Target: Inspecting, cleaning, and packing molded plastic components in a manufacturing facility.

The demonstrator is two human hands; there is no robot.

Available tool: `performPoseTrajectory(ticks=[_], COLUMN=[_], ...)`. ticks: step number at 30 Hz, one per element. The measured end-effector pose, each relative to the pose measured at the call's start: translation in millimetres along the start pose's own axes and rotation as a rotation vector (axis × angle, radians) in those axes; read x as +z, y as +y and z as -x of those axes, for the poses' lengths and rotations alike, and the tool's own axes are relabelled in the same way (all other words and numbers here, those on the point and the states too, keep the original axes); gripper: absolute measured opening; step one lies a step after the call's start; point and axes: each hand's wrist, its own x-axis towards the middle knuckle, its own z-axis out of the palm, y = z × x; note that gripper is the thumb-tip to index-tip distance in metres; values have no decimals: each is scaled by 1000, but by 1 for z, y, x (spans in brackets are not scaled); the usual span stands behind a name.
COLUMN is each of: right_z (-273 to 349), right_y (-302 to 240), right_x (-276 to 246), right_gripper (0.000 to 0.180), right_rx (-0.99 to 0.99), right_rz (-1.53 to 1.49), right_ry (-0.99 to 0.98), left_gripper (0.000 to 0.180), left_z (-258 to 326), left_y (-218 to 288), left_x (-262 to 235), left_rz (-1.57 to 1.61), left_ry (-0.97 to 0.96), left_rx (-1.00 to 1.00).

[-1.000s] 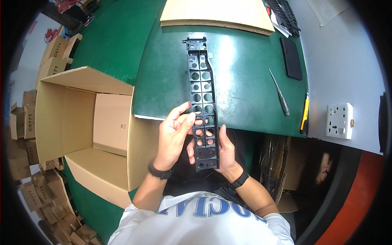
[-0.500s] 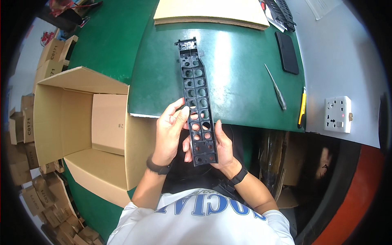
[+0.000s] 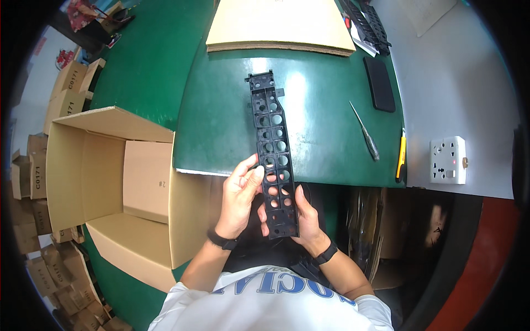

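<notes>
Here is the left hand (image 3: 237,196), coming in from the lower left, its thumb over the near left edge of a long black plastic strip (image 3: 275,153), its fingers bent round beneath. That's a light pinch, thumb and fingers nearly closed with only the strip between them. The right hand (image 3: 306,218) sits lower and to the right, cupping the near end: thumb along the right edge, fingertips peeking out on the left side, a half-open curl filled by the plastic. Both wrists wear dark bands, forearms angled inward.

Now the room around those fingers! The front edge of the green table (image 3: 326,138) runs just beyond the left fingertips; the strip's far half reaches out over the top, though whether it touches there I cannot tell. Tabletop spreads to both sides of it. Ahead of the fingers lies a stack of cardboard sheets (image 3: 281,25); to their right, well apart, a pointed tool (image 3: 367,138) and a yellow-handled cutter (image 3: 401,151). Left of the left hand, an open carton (image 3: 187,220) stands near the forearm.

And the strip itself: two columns of round holes, skin showing through the nearer ones, a stepped right side, a small side tab, far end leaning slightly left.
</notes>
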Motion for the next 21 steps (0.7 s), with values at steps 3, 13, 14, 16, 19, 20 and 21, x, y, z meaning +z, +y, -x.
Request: performPoseTrajectory(ticks=[3, 13, 14, 16, 19, 20, 21], right_z=[5, 32, 33, 36, 48, 49, 48], right_y=[5, 17, 18, 22, 29, 28, 26], right_x=[-7, -10, -8, -4, 4, 7, 13], right_gripper=[66, 70, 69, 70, 71, 71, 71], right_rx=[-3, -26, -66, -99, -104, -103, -89], right_rz=[17, 129, 357, 724, 1161, 1162, 1199], right_ry=[-11, 80, 117, 198, 388, 390, 425], left_gripper=[43, 48, 51, 54, 60, 59, 59], left_z=[3, 19, 19, 17, 14, 13, 13], left_y=[-5, -12, -12, -13, -8, -9, -10], left_x=[1, 2, 4, 9, 16, 18, 19], left_rz=[-11, -63, -27, -76, -136, -133, -130], left_ry=[-2, -83, -86, -86, -118, -141, -162], left_rx=[-3, -53, -54, -14, 28, 23, 20])
